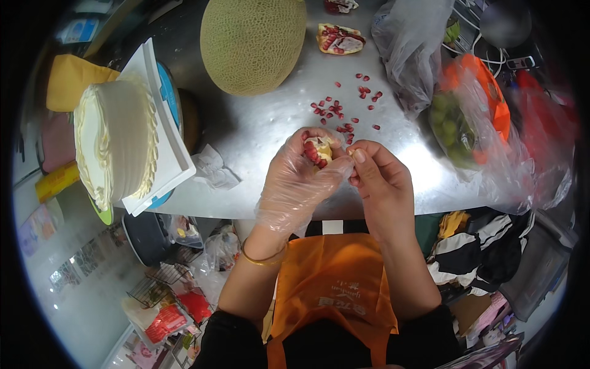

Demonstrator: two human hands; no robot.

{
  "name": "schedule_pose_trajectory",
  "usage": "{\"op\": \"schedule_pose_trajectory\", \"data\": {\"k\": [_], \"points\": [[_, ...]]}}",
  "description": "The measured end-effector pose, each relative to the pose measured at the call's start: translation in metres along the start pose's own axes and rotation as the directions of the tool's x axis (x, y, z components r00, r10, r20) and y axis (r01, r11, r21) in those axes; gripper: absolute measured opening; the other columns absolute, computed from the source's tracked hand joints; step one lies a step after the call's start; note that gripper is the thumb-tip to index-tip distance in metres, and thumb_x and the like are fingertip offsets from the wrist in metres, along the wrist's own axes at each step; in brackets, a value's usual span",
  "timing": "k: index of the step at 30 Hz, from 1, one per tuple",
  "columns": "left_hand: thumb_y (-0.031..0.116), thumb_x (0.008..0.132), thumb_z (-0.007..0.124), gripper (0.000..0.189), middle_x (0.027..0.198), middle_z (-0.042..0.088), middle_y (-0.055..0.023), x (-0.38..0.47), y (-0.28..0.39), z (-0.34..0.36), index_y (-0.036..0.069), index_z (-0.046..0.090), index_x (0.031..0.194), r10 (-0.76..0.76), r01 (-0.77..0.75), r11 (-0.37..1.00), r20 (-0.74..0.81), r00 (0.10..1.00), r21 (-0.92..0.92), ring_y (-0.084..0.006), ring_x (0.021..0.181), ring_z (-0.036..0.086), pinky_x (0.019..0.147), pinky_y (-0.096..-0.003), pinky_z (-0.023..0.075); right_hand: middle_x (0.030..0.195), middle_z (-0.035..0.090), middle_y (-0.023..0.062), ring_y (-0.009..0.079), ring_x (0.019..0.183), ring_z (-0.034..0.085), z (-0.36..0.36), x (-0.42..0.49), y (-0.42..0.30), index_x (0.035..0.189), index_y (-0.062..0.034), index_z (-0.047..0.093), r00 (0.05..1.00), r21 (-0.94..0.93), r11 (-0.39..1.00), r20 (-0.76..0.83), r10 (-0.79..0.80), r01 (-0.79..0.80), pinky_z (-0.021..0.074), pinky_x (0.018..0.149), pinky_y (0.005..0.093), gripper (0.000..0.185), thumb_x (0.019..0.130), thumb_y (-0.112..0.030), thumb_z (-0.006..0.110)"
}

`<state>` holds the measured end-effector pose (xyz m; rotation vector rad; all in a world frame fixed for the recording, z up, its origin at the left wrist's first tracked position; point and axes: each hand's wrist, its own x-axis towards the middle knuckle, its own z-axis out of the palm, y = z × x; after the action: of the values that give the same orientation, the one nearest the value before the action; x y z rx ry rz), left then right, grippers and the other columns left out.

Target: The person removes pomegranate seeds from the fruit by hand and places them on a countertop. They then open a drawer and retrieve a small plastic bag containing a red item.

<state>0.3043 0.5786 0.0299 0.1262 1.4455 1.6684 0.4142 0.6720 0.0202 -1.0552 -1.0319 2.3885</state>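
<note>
My left hand (299, 175), in a clear plastic glove, holds a piece of pomegranate (318, 150) with red seeds and pale pith. Close beside its fingertips, my bare right hand (380, 177) has thumb and forefinger pinched on a small pale bit, perhaps pith or peel. Loose pomegranate seeds (335, 108) lie scattered on the steel table (258, 124) beyond both hands. Farther back sits an opened pomegranate piece (341, 39), with another piece (340, 5) at the top edge of the view. A large netted melon (253, 44) stands to the left of them.
A cream-covered cake (115, 138) on a white board (159, 138) stands at the left, near crumpled tissue (214, 168). A clear plastic bag (410, 50) and a bag of green fruit (451, 129) occupy the right. Below the table's front edge are bags, wire racks and cloths.
</note>
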Motion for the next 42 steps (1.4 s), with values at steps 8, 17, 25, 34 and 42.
{"op": "schedule_pose_trajectory", "data": {"k": [8, 17, 25, 34, 42], "points": [[-0.014, 0.086, 0.072, 0.038, 0.105, 0.061, -0.0038, 0.003, 0.002, 0.006, 0.003, 0.055, 0.116, 0.020, -0.016, 0.999, 0.087, 0.996, -0.041, -0.0095, 0.097, 0.060, 0.086, -0.0273, 0.0555, 0.095, 0.070, 0.0010, 0.0073, 0.081, 0.056, -0.010, 0.005, -0.009, 0.110, -0.0004, 0.070, 0.999, 0.045, 0.998, 0.036, 0.041, -0.043, 0.0467, 0.078, 0.0227, 0.021, 0.103, -0.020, 0.066], [-0.017, 0.086, 0.068, 0.040, 0.106, 0.062, -0.0040, 0.013, -0.007, 0.004, 0.004, 0.054, 0.118, 0.037, -0.036, 0.999, 0.062, 0.997, -0.026, -0.0114, 0.097, 0.062, 0.087, -0.0271, 0.0546, 0.100, 0.072, 0.0038, 0.0103, 0.088, 0.066, -0.023, 0.010, -0.018, 0.114, -0.0005, 0.068, 0.989, 0.105, 0.986, 0.079, 0.125, -0.133, 0.0555, 0.085, 0.0273, 0.020, 0.102, -0.017, 0.066], [-0.018, 0.085, 0.066, 0.040, 0.106, 0.062, -0.0052, 0.018, -0.010, 0.005, 0.004, 0.053, 0.115, 0.090, -0.092, 0.996, 0.118, 0.989, 0.013, -0.0131, 0.099, 0.062, 0.091, -0.0281, 0.0541, 0.106, 0.067, 0.0026, 0.0089, 0.100, 0.062, -0.026, 0.015, -0.014, 0.114, 0.0000, 0.067, 0.991, 0.011, 0.999, 0.124, -0.050, 0.049, 0.0507, 0.086, 0.0250, 0.018, 0.096, 0.004, 0.066], [-0.016, 0.084, 0.069, 0.039, 0.108, 0.064, -0.0062, 0.014, -0.011, 0.010, 0.004, 0.053, 0.113, 0.186, -0.197, 0.977, 0.125, 0.975, 0.085, -0.0137, 0.102, 0.063, 0.095, -0.0299, 0.0529, 0.106, 0.067, 0.0029, 0.0086, 0.098, 0.063, -0.026, 0.016, -0.016, 0.107, 0.0003, 0.066, 0.983, -0.076, 0.986, 0.116, -0.140, 0.149, 0.0503, 0.087, 0.0246, 0.019, 0.093, 0.012, 0.062], [-0.016, 0.084, 0.070, 0.038, 0.106, 0.064, -0.0070, 0.013, -0.009, 0.015, 0.004, 0.053, 0.111, 0.240, -0.256, 0.952, 0.110, 0.965, 0.170, -0.0141, 0.100, 0.063, 0.093, -0.0294, 0.0525, 0.106, 0.067, 0.0035, 0.0083, 0.096, 0.063, -0.027, 0.016, -0.017, 0.110, 0.0012, 0.065, 0.983, -0.017, 0.991, 0.124, -0.132, 0.135, 0.0500, 0.086, 0.0244, 0.022, 0.091, 0.013, 0.062]]}}
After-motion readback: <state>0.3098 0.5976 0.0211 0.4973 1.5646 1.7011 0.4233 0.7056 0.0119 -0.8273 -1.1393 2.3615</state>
